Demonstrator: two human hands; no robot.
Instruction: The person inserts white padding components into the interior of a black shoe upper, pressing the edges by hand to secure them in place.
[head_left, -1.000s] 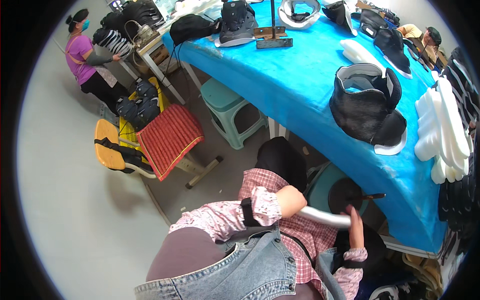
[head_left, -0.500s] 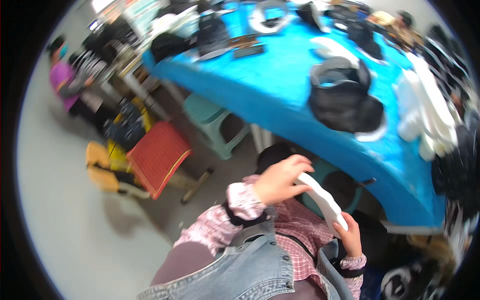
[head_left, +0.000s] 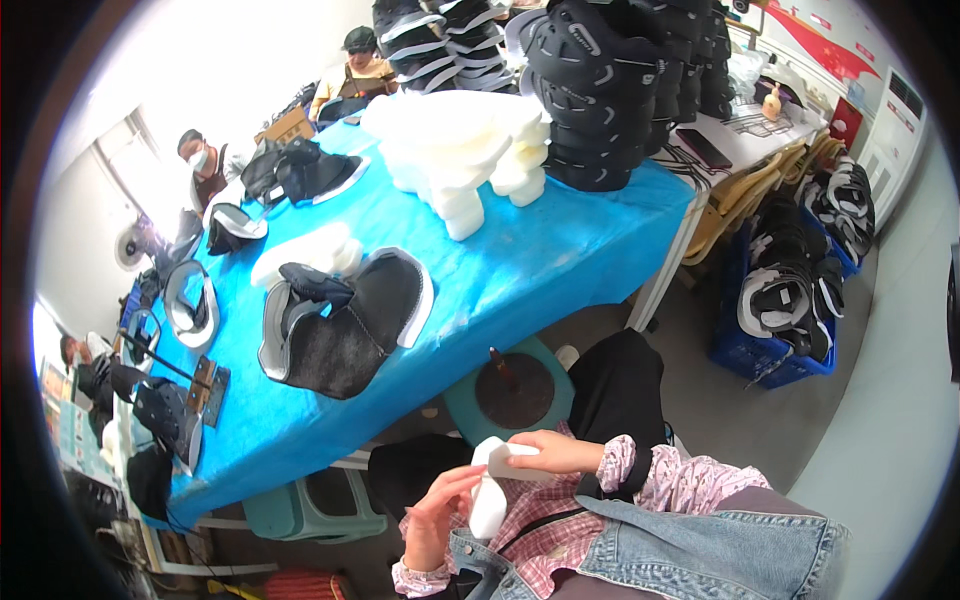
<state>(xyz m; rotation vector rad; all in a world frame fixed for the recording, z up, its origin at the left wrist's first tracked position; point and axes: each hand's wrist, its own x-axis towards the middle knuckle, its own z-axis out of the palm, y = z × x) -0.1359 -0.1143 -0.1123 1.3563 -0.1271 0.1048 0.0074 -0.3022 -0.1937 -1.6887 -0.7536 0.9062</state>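
Note:
In front of my body, a white foam strip is held bent between my two hands. My right hand pinches its upper end, thumb and fingers closed round it. The fingers of my left hand press against its left side, gripping it lower down. Across from my hands, near the edge of the blue-covered table, lies a black padded fabric piece with grey and white edging. A pile of white foam pieces sits farther back on the table.
A green stool with a tool stands before me. Tall stacks of black padded pieces rise on the table. At right are a blue crate, a phone and wooden chairs. People sit beyond the table.
My view has swung to the right, so the table now lies ahead and to the left. The foam strip, stretched out between my hands before, is now bent, with my hands closer together.

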